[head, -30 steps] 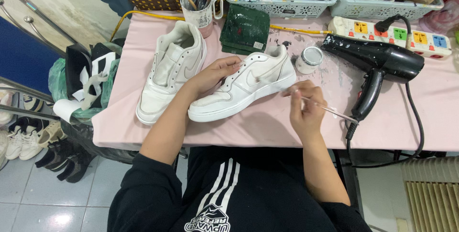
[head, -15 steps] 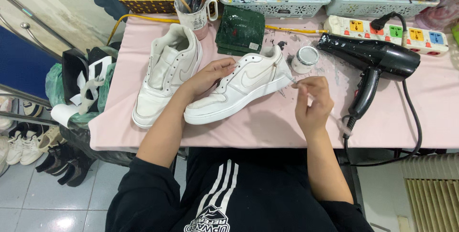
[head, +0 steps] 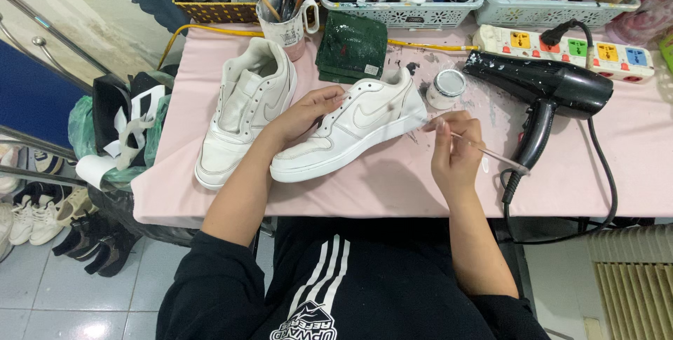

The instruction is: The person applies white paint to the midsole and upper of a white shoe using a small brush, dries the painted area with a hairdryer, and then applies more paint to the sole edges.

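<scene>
My left hand [head: 308, 110] lies flat on the white sneaker [head: 350, 130], pinning it steady mid-bench [head: 420, 186]. My right hand [head: 456, 151] pinches a thin brush [head: 484, 149], tip at the heel, near the small paint jar [head: 447, 87].

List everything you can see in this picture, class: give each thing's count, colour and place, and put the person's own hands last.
sneakers: two, white, side by side on the table, left of centre
thin brush: one, pale handle, in the right hand
small jar: one, white, open, beside the nearer sneaker's heel
hair dryer: one, black, lying on the table at right
power strip: one, white with coloured sockets, back right
mug of brushes: one, white, back centre
table: one, pink cover
left hand: resting on the nearer sneaker
right hand: holding the brush near the heel
</scene>
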